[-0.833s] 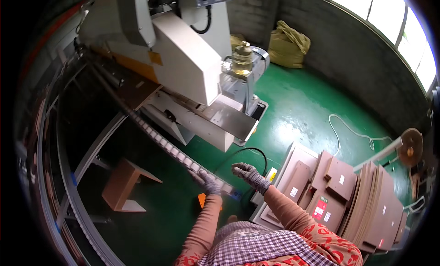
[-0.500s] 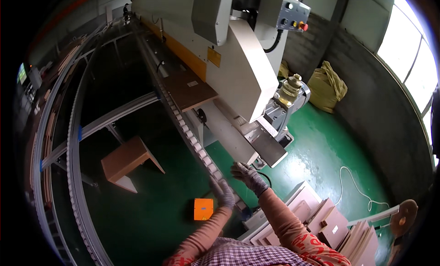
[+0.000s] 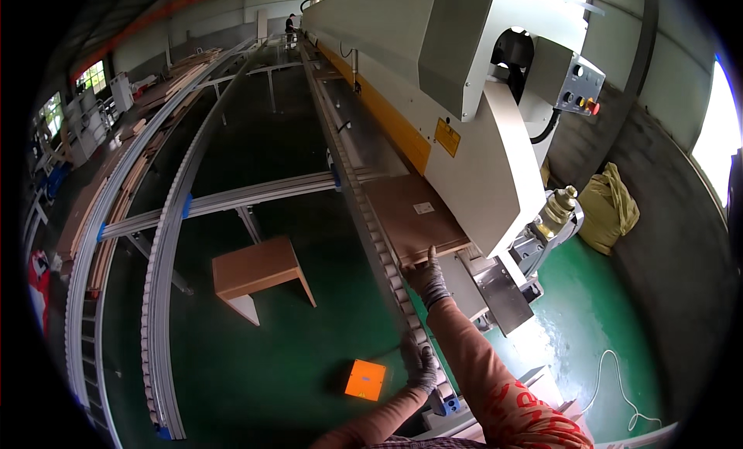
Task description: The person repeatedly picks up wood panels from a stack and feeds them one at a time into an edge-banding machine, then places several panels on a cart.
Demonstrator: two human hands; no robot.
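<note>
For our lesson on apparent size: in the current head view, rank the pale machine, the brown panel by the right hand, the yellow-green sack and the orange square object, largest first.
1. Pale machine
2. Brown panel
3. Yellow-green sack
4. Orange square object

near centre: orange box on green floor | left, farther: brown bench-like piece, standing | right: yellow-green sack beside grey wall, bright window above | near right: curving white cable | far left: brown boards | far: standing person
</note>
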